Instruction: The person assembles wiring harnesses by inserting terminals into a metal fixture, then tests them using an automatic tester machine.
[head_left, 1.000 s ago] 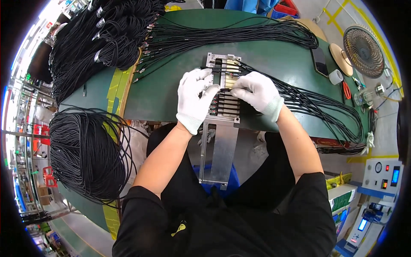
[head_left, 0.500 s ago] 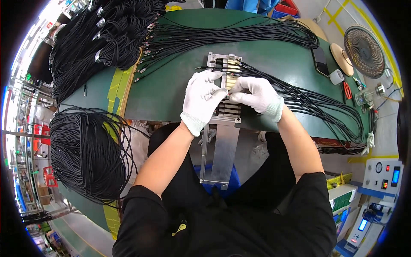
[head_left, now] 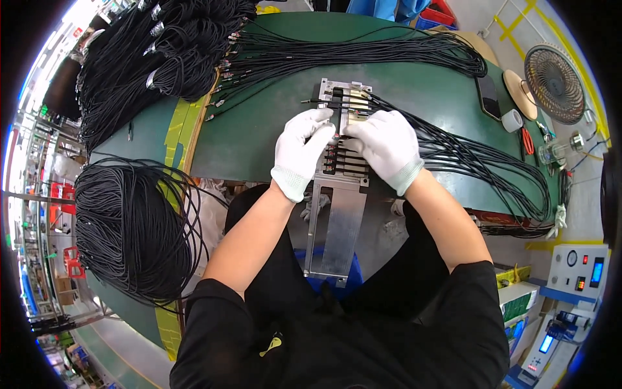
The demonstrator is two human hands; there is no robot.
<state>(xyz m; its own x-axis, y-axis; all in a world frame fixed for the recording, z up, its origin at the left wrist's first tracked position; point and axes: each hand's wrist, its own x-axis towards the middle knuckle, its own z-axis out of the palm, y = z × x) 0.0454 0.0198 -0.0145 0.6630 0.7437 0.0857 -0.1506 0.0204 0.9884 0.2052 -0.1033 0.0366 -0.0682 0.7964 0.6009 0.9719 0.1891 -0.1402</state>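
Observation:
Both my hands wear white gloves and meet over a narrow metal fixture [head_left: 341, 223] that juts past the table's near edge. My left hand [head_left: 299, 154] is pinched at the fixture's left side, around a small dark cable end with a reddish spot. From the right, my right hand [head_left: 389, 146] closes thumb and fingers on the same cable; its fingers hide most of it. Several black cables [head_left: 453, 142] run out to the right from the fixture. More dark cable ends [head_left: 346, 164] lie side by side in its slots, just below my fingertips.
Long black cables [head_left: 363, 53] stretch across the back of the green table [head_left: 259, 142]. Cable bundles [head_left: 188, 71] pile up at the far left, and a coiled heap [head_left: 133, 233] sits nearer. On the right are a phone [head_left: 487, 97], a tape roll [head_left: 512, 120] and a fan [head_left: 554, 84].
My right hand has turned, its fingers now bunched lower over the fixture with the knuckles up. My left hand has shifted slightly, its fingertips a little farther left. The view has moved slightly.

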